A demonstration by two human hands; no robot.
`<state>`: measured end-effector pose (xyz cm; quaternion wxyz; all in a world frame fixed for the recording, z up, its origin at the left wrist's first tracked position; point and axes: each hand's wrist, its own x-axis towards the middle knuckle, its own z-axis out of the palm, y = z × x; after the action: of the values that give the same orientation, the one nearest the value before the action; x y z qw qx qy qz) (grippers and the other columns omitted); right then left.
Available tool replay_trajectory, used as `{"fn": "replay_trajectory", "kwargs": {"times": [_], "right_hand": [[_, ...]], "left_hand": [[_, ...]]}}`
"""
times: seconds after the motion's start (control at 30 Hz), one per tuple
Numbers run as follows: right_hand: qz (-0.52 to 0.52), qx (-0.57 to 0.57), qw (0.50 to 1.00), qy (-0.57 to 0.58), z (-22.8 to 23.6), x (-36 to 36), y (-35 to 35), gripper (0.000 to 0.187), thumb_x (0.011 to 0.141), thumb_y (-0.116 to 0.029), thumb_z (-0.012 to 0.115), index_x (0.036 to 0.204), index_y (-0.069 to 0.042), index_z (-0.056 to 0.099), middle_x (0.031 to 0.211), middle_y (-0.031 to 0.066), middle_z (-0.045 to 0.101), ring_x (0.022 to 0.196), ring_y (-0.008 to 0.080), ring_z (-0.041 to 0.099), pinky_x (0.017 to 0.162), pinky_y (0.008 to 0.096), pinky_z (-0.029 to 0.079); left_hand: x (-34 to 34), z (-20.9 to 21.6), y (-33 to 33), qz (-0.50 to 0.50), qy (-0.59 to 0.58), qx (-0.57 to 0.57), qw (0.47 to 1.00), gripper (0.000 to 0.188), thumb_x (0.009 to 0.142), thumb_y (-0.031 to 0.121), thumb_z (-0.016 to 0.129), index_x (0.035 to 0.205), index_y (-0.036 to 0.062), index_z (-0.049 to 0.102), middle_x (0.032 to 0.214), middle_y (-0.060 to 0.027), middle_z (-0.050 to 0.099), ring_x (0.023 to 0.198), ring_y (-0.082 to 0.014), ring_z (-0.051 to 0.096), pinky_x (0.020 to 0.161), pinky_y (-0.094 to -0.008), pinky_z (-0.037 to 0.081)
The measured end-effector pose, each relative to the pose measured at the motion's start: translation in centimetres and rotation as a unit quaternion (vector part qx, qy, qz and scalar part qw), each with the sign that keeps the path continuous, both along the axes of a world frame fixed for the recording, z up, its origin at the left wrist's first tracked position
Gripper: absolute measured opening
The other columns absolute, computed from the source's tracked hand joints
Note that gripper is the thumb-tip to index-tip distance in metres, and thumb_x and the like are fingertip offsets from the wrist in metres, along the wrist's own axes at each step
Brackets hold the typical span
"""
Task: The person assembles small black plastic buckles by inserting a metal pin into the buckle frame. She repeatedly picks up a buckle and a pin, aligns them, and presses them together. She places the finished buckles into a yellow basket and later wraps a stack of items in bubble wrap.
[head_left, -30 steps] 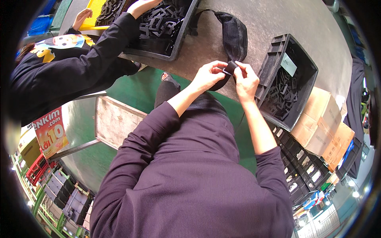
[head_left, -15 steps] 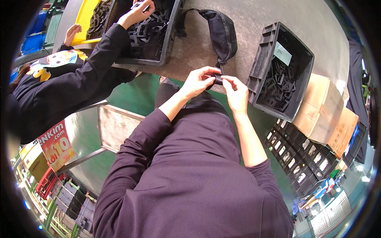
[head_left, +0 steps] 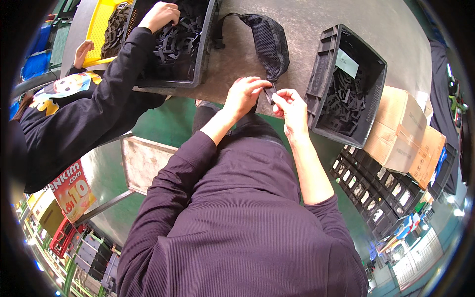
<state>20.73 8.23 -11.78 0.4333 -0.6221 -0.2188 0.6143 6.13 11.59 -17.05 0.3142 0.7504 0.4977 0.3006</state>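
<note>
My left hand and my right hand meet at the near edge of a grey worktable. Both pinch a small black strap piece that hangs from a black mesh pouch lying on the table just beyond my fingers. The part between my fingertips is mostly hidden. A black crate holding several black plastic parts stands to the right of my right hand.
A co-worker in a black sleeve on my left reaches a hand into another black crate of black parts; a yellow bin lies beyond. Cardboard boxes and stacked dark crates stand at right. Green floor below.
My hands stay together on the strap piece, fingers shifting slightly. The co-worker's hand has moved further into the black crate. My head has tilted, so the scene sits lower in view.
</note>
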Motion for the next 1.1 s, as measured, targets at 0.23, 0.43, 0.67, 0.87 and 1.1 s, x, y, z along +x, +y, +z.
{"fn": "replay_trajectory", "kwargs": {"times": [0.23, 0.43, 0.67, 0.87, 1.1], "right_hand": [[-0.015, -0.05, 0.998, 0.026, 0.0, 0.5, -0.4, 0.016, 0.08, -0.006, 0.063, 0.093, -0.003, 0.055, 0.069, 0.0009, 0.057, 0.053, 0.0061, 0.055, 0.046, 0.0175, 0.043], [-0.034, -0.047, 0.997, 0.045, 0.1, 0.0, -0.5, 0.015, 0.08, -0.007, 0.063, 0.093, -0.003, 0.055, 0.069, 0.0007, 0.057, 0.054, 0.006, 0.055, 0.046, 0.0179, 0.044], [-0.02, -0.032, 0.999, 0.024, -0.3, -0.2, -0.8, 0.013, 0.08, -0.006, 0.063, 0.09, -0.003, 0.055, 0.066, 0.0004, 0.056, 0.051, 0.0054, 0.052, 0.044, 0.018, 0.041], [0.015, -0.029, 0.998, -0.053, 0.0, -0.4, -1.0, 0.01, 0.08, -0.006, 0.062, 0.086, -0.003, 0.055, 0.063, 0.0006, 0.056, 0.049, 0.0053, 0.052, 0.043, 0.0182, 0.041], [-0.005, -0.004, 0.998, -0.065, -0.3, -0.9, -1.2, 0.01, 0.079, -0.007, 0.063, 0.086, -0.003, 0.056, 0.064, 0.0012, 0.057, 0.05, 0.0056, 0.052, 0.044, 0.0187, 0.042]], "left_hand": [[0.2, -0.1, 0.1, 0.034, -0.219, -0.195, 0.955, 0.024, 0.082, 0.003, 0.057, 0.105, -0.0004, 0.049, 0.101, -0.0154, 0.062, 0.093, -0.0212, 0.061, 0.085, -0.032, 0.047], [-0.2, 1.5, 0.8, 0.04, -0.112, -0.274, 0.954, 0.022, 0.082, 0.012, 0.059, 0.101, 0.0012, 0.059, 0.094, -0.0123, 0.065, 0.09, -0.0206, 0.063, 0.08, -0.0305, 0.047], [0.4, 1.8, 1.9, 0.008, 0.034, -0.121, 0.992, 0.018, 0.078, 0.016, 0.063, 0.091, 0.0039, 0.065, 0.084, -0.0119, 0.066, 0.078, -0.0276, 0.062, 0.072, -0.0308, 0.048], [1.3, 0.5, 2.2, 0.045, -0.02, -0.117, 0.992, 0.014, 0.079, 0.016, 0.062, 0.087, 0.0058, 0.067, 0.077, -0.0101, 0.065, 0.064, -0.0227, 0.062, 0.063, -0.0285, 0.049], [0.4, 1.0, 3.8, -0.01, -0.006, -0.351, 0.936, 0.027, 0.075, 0.024, 0.067, 0.09, 0.002, 0.068, 0.077, -0.0126, 0.067, 0.072, -0.0178, 0.065, 0.068, -0.0288, 0.05]]}}
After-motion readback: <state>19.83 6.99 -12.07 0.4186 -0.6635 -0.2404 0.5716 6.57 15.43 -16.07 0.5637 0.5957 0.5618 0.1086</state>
